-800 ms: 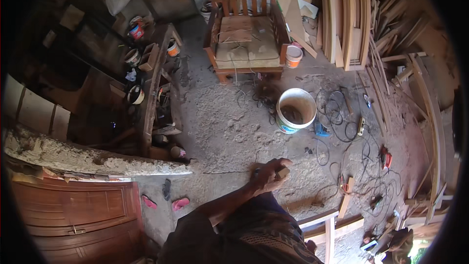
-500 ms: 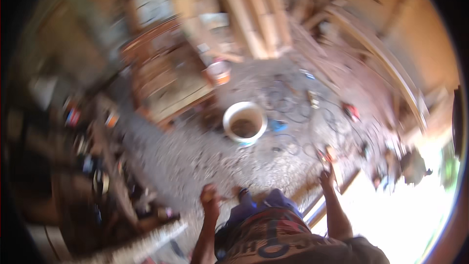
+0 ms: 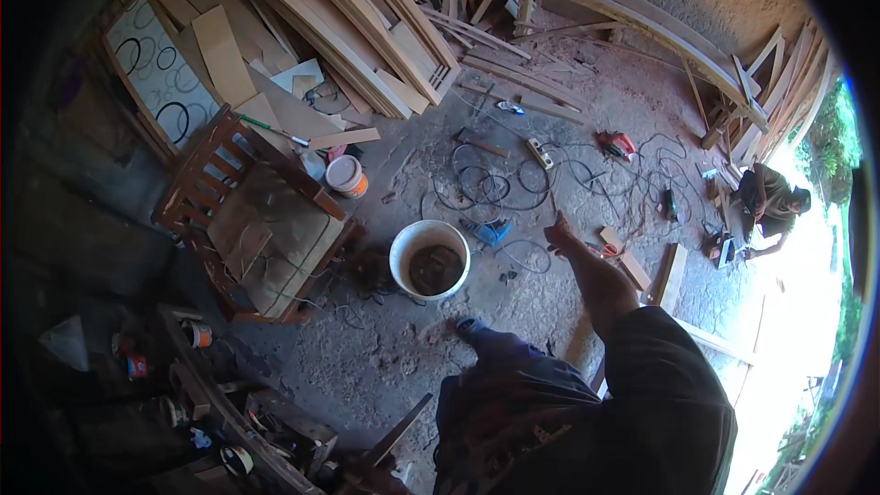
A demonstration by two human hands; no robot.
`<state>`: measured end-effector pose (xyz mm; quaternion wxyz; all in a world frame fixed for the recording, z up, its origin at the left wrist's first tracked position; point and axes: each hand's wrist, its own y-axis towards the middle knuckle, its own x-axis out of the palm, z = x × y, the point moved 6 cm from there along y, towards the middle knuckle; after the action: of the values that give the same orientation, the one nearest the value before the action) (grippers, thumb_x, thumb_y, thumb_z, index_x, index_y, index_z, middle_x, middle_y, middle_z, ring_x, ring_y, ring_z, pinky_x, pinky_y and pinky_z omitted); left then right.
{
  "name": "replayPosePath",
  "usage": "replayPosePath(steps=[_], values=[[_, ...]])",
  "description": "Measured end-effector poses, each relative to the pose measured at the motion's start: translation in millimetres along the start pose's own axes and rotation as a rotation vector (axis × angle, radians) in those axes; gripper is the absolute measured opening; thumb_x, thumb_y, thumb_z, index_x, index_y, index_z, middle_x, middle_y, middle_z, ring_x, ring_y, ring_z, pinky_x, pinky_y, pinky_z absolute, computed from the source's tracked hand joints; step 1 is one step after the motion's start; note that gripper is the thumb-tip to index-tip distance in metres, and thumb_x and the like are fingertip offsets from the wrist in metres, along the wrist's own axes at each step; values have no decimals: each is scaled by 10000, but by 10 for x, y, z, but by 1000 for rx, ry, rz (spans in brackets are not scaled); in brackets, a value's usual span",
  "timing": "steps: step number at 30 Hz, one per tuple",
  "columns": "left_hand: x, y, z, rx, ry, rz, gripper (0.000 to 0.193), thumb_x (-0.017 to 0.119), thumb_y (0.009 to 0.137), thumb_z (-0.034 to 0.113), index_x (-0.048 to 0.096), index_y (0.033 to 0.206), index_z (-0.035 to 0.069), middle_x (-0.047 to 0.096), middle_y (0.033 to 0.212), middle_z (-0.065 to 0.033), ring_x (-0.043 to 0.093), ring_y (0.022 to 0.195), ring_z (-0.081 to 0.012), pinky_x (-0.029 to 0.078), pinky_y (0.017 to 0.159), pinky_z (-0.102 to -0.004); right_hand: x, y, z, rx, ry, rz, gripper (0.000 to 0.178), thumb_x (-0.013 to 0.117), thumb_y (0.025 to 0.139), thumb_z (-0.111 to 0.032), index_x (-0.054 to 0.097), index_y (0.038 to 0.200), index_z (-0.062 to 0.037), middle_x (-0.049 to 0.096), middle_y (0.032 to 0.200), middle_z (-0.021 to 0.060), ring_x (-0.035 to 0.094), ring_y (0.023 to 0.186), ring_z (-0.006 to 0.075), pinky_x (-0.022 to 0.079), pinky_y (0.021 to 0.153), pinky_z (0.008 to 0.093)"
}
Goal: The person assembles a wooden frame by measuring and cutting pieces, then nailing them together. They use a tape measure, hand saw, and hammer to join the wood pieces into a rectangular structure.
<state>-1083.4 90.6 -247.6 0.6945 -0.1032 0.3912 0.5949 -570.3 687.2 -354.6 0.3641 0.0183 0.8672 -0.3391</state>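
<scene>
1. The view is now facing further right: the wooden armchair (image 3: 298,229) is sitting aslant at the left, and bright daylight is filling the right side.
2. The right arm is now reaching forward across the floor (image 3: 367,357), with the right hand (image 3: 561,235) hovering, as seen, near the looped cables (image 3: 507,185). One finger is pointing outward while the others are seemingly curling; I cannot tell whether they are pinching anything.
3. That change is leaving this hand among the tools: the blue power tool (image 3: 492,231) is lying to its left, the orange-handled tool (image 3: 605,250) to its right, and the power strip (image 3: 541,154) beyond it.
4. The left hand (image 3: 371,475) is apparently showing as a dark shape at the lower edge, beside a dark narrow strip (image 3: 403,429). Shadow is hiding its fingers, so I cannot tell whether it is gripping the strip.
5. Against the first frame, the small wooden block is no longer showing in a hand, and the red-brown door is staying out of view.
6. The white bucket (image 3: 396,261) is appearing further left than in that frame, and the crouching co-worker (image 3: 777,204) is now showing higher and more clearly.
</scene>
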Motion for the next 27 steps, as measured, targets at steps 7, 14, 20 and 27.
replayPosePath(steps=[7,14,20,27], values=[[259,498,216,-56,26,58,365,539,1075,323,634,1123,-26,657,999,-148,646,871,-265,546,755,-375,41,441,-124,-146,331,167,513,594,959,-267,538,1426,-62,720,1127,168,740,774,203,573,601,345],[341,1399,56,61,44,57,372,547,1071,314,651,1121,-39,661,1015,-156,651,892,-268,551,760,-368,644,-898,-1020,-218,1433,219,346,734,942,-258,640,1188,-32,674,983,71,691,776,198,537,624,309],[258,2352,559,112,-101,-37,382,574,1062,303,646,1113,-69,655,993,-170,641,860,-259,541,734,-361,870,-1036,-1089,-276,1763,190,98,700,968,-189,613,967,-142,584,814,-33,553,683,110,439,589,289],[330,2947,83,163,-59,-259,379,475,1097,243,631,1134,-100,638,1113,-216,629,982,-318,539,873,-429,1807,-1620,-1229,-179,1667,78,94,666,990,-224,616,944,-158,541,755,-44,518,667,87,406,578,256]])
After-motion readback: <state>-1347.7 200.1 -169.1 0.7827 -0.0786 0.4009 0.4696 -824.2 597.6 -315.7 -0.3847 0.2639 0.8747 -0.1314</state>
